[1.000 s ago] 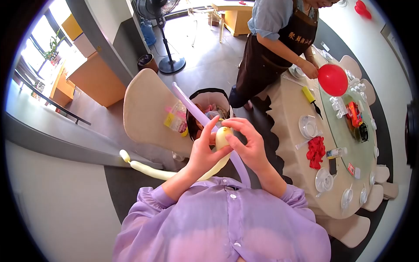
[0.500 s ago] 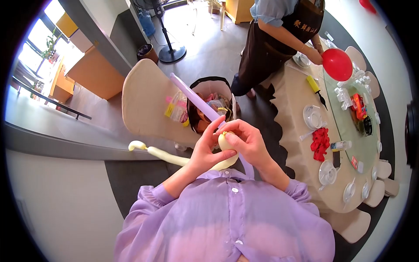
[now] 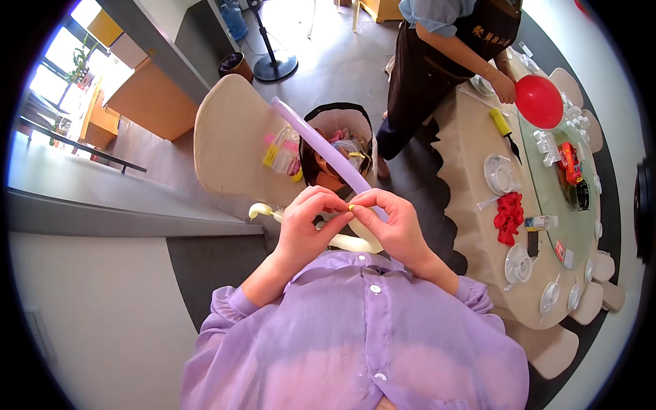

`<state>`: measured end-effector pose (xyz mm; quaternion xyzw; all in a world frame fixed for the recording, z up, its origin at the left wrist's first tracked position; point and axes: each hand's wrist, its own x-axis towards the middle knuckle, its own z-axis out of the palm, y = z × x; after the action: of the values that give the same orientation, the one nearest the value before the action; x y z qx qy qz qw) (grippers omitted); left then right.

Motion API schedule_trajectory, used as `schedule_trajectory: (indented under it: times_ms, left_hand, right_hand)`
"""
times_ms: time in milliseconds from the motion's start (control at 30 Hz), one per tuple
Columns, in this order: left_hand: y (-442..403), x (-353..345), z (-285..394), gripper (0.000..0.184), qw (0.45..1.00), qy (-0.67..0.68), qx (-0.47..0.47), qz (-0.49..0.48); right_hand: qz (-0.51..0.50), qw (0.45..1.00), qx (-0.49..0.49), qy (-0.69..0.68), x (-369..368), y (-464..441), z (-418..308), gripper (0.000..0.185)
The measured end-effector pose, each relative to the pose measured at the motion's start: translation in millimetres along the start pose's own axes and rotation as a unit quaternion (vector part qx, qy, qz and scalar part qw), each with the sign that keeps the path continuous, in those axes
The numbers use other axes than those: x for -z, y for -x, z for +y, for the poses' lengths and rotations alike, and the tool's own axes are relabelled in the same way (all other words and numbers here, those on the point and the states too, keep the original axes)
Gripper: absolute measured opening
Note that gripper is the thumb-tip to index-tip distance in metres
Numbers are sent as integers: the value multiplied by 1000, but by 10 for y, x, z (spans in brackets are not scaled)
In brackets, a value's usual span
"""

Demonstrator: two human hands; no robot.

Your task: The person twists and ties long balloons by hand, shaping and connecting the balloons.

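Note:
My left hand (image 3: 309,222) and my right hand (image 3: 389,222) meet fingertip to fingertip in front of my chest. Both pinch the small knotted end of a pale yellow long balloon (image 3: 352,242). Its body curves below my hands, partly hidden by them, and a bent, twisted tip shows to the left. A long lilac balloon (image 3: 321,145) slants up and left from behind my right hand, its lower part covered. Beyond it a bag (image 3: 311,126) with a dark rim holds several balloon packets.
A beige chair (image 3: 229,147) bears a plastic packet (image 3: 281,154). On the right, a round table (image 3: 471,171) carries a yellow hand pump (image 3: 500,121), red balloons (image 3: 509,217) and wrapped dishes (image 3: 518,263). A person in a dark apron (image 3: 427,82) holds a red balloon (image 3: 539,101).
My left fingers have moved in to pinch the yellow balloon's end together with my right. The yellow balloon's twisted tip has swung rightward and up. The view has shifted slightly.

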<state>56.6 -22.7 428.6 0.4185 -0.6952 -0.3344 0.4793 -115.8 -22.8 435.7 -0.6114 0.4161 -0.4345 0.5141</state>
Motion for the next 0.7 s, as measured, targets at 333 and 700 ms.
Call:
schedule_trajectory:
  times_ms: [333, 700]
  left_hand:
    - [68, 15, -3, 12, 993, -114, -40, 10]
    - [60, 22, -9, 13, 981, -167, -101, 16]
  right_hand:
    - [-24, 996, -52, 64, -47, 18, -29, 16]
    - [-21, 996, -46, 72, -70, 9, -2, 17]
